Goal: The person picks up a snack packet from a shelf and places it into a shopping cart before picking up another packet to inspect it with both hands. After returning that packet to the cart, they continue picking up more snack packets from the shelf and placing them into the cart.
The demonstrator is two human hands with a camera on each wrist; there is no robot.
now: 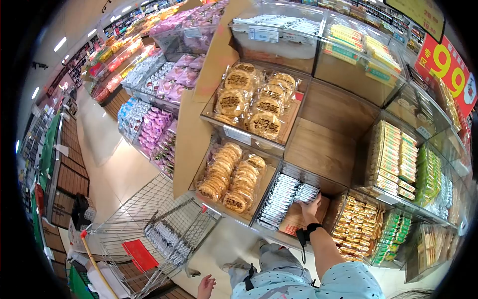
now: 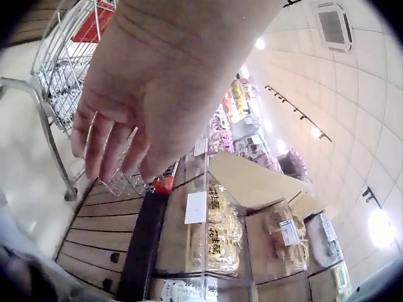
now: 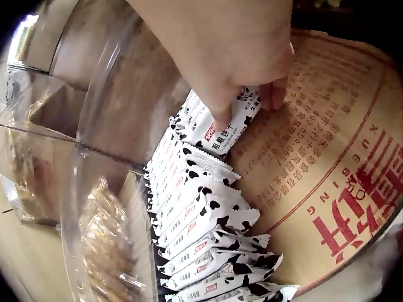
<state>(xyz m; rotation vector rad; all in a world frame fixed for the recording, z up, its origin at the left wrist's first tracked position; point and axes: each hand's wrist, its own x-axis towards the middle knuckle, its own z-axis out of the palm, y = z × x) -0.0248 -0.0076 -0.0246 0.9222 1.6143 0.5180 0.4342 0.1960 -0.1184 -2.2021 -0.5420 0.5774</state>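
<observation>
In the right wrist view, my right hand [image 3: 245, 56] reaches into a bin and pinches a white snack packet [image 3: 217, 129] with black cow-style spots, thumb on one side and fingers on the other. A row of matching spotted packets [image 3: 201, 233] leans beside it. Under the hand lies a brown cardboard sheet [image 3: 315, 145] with red printing. The head view shows this right hand [image 1: 311, 207] at the far end of the packet row [image 1: 279, 199]. My left hand [image 1: 206, 287] hangs low near the cart, and its loosely extended fingers [image 2: 113, 145] hold nothing.
A wire shopping cart [image 1: 119, 219] with a red panel stands at the left, with more spotted packets [image 1: 167, 241] inside. Clear bins of round wrapped biscuits [image 1: 234, 172] adjoin the packet bin. Gold-wrapped snacks [image 1: 356, 226] sit to its right, behind clear dividers.
</observation>
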